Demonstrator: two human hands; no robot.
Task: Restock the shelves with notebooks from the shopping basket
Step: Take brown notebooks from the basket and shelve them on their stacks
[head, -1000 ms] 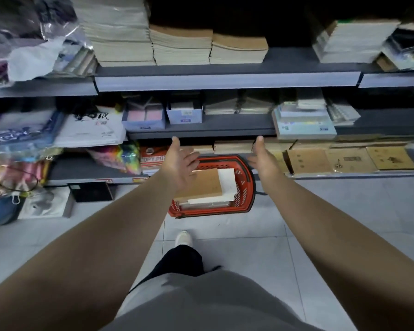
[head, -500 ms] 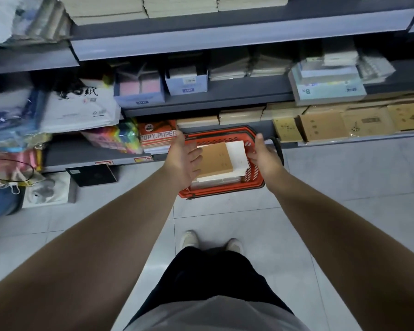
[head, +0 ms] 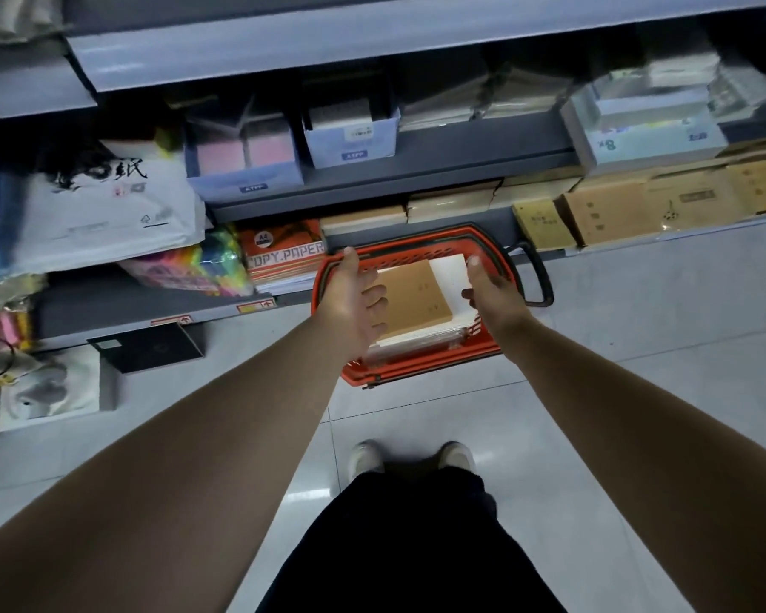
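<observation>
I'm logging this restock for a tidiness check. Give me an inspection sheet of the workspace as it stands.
Surface: grey tiled floor, glossy.
Job's things: red basket on the floor by the bottom shelf; brown notebook atop a stack inside.
Clutter: black flat box and white bag on the floor, left.
Hands: left hand and right hand open, either side of the notebook.
Cables: thin black cord, far left.
Surroundings: grey shelves holding kraft notebooks and copy paper.

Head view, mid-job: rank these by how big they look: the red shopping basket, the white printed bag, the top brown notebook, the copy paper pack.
1. Red shopping basket
2. White printed bag
3. Brown notebook and copy paper pack: they look alike and both are partly hidden, so they are left unranked.
</observation>
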